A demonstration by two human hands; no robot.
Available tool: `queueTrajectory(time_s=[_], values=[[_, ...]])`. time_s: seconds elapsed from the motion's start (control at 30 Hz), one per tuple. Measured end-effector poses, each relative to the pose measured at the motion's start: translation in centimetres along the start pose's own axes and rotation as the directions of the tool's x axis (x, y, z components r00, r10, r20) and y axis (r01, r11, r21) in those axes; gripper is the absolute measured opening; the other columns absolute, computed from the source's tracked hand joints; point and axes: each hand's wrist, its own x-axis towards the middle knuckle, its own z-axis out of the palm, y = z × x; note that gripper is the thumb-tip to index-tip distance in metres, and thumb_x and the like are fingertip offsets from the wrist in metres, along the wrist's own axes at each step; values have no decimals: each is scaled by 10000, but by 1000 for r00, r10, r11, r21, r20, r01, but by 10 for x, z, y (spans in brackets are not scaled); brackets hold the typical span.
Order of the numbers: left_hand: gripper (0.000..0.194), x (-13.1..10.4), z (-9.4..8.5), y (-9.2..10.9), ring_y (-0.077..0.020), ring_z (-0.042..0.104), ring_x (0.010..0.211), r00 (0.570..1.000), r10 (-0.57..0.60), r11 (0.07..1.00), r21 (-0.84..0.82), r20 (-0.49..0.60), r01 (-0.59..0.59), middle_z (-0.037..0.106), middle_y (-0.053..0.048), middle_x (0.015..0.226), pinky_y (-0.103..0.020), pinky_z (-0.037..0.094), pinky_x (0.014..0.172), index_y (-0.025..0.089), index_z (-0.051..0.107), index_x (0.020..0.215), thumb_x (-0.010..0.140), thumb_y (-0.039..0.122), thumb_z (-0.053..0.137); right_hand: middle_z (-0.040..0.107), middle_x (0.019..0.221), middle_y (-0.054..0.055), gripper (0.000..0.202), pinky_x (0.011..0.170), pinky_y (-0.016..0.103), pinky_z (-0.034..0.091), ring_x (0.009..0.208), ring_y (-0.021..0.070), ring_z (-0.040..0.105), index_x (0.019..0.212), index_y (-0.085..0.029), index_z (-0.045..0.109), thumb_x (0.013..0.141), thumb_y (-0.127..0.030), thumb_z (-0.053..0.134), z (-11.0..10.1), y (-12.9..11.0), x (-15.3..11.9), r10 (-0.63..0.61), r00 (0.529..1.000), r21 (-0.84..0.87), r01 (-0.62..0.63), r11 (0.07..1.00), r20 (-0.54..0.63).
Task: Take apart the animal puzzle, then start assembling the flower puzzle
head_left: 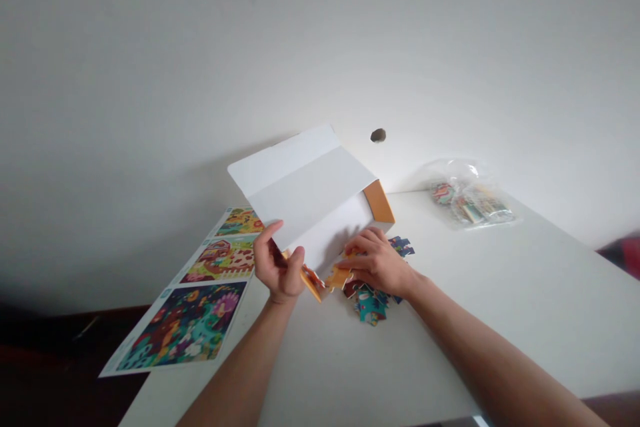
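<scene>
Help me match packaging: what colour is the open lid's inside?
The lid is plain white inside; head view.

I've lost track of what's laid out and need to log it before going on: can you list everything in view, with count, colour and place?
Box: one, white inside with orange end, open in the middle
Loose puzzle pieces: several, exact count unclear, multicoloured, beside the box
Orange piece: at least one, orange, at the box's near end
Picture sheet: three pictures, multicoloured, table's left edge
Plastic bagging: bag count unclear, clear, pieces inside, far right
Table: one, white, underneath
Wall: one, pale, behind
Hole: one, dark, in the wall
Red-and-dark item: one, unclear, right edge
Left hand: one, gripping the box
Right hand: one, touching the orange piece
</scene>
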Motion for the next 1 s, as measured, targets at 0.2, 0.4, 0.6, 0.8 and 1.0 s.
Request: queueTrajectory(time_s=[0.2, 0.4, 0.6, 0.8, 1.0], values=[[539, 2, -1, -1, -269, 572, 1016, 1000, 1, 998, 55, -1, 0, 573, -78, 1100, -423, 459, 913, 182, 557, 1177, 669, 326, 664, 667, 1025, 95, 209, 839, 361, 443, 972, 212, 567, 1045, -213, 697, 959, -273, 516, 0, 0, 1, -73, 996, 141, 81, 987, -59], [540, 3, -1, -1, -254, 580, 990, 1000, 0, 1000, 20, -19, 0, 581, -70, 1096, -404, 462, 894, 188, 557, 1184, 671, 315, 666, 672, 1134, 70, 151, 983, 416, 354, 1091, 222, 557, 1057, -210, 624, 935, -251, 544, -3, -4, 3, -44, 999, 102, 45, 994, -13], [540, 1, -1, -2, -287, 565, 1060, 999, -31, 998, 53, 16, 31, 582, -82, 1122, -444, 437, 951, 186, 553, 1185, 676, 327, 666, 661, 1021, 73, 117, 923, 399, 341, 971, 215, 548, 988, -205, 604, 936, -288, 539, -7, -8, 3, 29, 999, 36, -30, 999, 28], [553, 0, -3, -2, -283, 573, 1040, 999, -18, 999, 34, 29, 17, 585, -81, 1121, -435, 451, 929, 189, 561, 1195, 670, 317, 681, 658, 992, 83, 194, 937, 408, 333, 946, 215, 560, 1060, -196, 574, 991, -318, 439, -6, -8, 3, 136, 991, -3, -136, 991, 10], [549, -4, -4, -2, -292, 572, 1052, 995, -24, 999, 33, 94, 21, 583, -84, 1126, -455, 447, 949, 194, 562, 1192, 673, 328, 683, 666, 1011, 81, 276, 851, 334, 407, 943, 204, 586, 1215, -211, 542, 1003, -344, 427, -4, -7, 3, 150, 989, 40, -150, 988, 4]])
